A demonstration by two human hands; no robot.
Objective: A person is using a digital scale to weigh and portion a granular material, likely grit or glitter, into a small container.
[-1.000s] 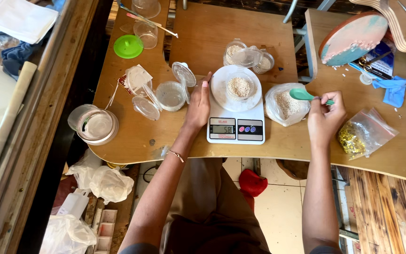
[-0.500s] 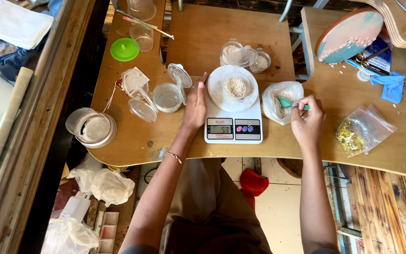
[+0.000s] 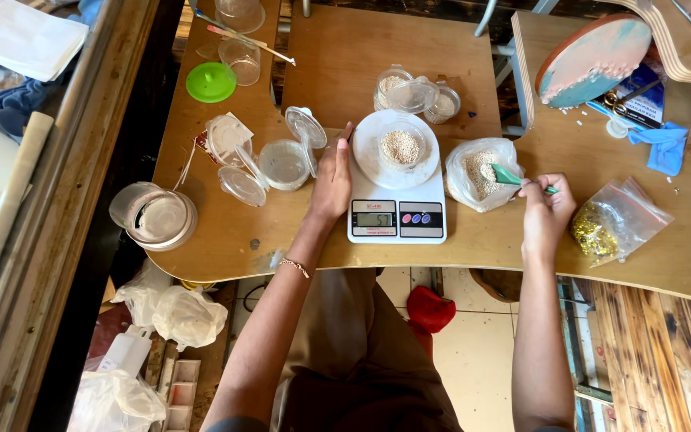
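Observation:
A white digital kitchen scale (image 3: pixel 397 218) stands at the table's front edge, with a clear round container (image 3: pixel 401 149) of small pale beads on its platform. My left hand (image 3: pixel 333 180) lies flat on the table against the scale's left side, fingers together, holding nothing. My right hand (image 3: pixel 547 210) grips a small green scoop (image 3: pixel 509 178) whose tip is inside an open plastic bag of pale beads (image 3: pixel 481 173) just right of the scale.
Left of the scale lie several clear tubs and lids (image 3: pixel 281 162), a green lid (image 3: pixel 211 82) and a larger tub (image 3: pixel 156 217). Behind it stand two more small tubs (image 3: pixel 413 96). A bag of yellow-green bits (image 3: pixel 616 221), a blue cloth (image 3: pixel 669 146) and a round board (image 3: pixel 593 58) are at the right.
My right hand moved left and lowered the green scoop into the bead bag. My left hand stayed beside the scale.

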